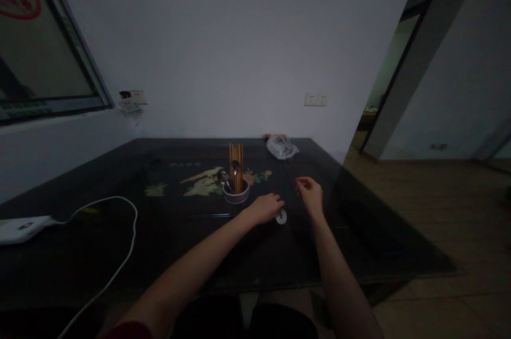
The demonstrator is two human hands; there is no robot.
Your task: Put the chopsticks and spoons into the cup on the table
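My left hand [266, 208] is closed over a small round white object with a bluish centre [281, 216], low over the dark table. The object's round face points towards me, and its kind does not show clearly. To the right, my right hand [311, 195] is raised a little with thumb and forefinger pinched together. Whatever sits between those fingertips is too small and dim to see. Beyond my left hand stands a round light-rimmed bowl [236, 199] with several wooden chopsticks [236, 153] upright in it, and two metal spoons [224, 178] lean among them.
A crumpled clear plastic bag [281, 147] lies at the table's far edge by the wall. On the left, a white device [24, 229] trails a white cable [133, 227] across the dark glossy tabletop [191, 243]. A dark flat object [369, 224] rests at the right.
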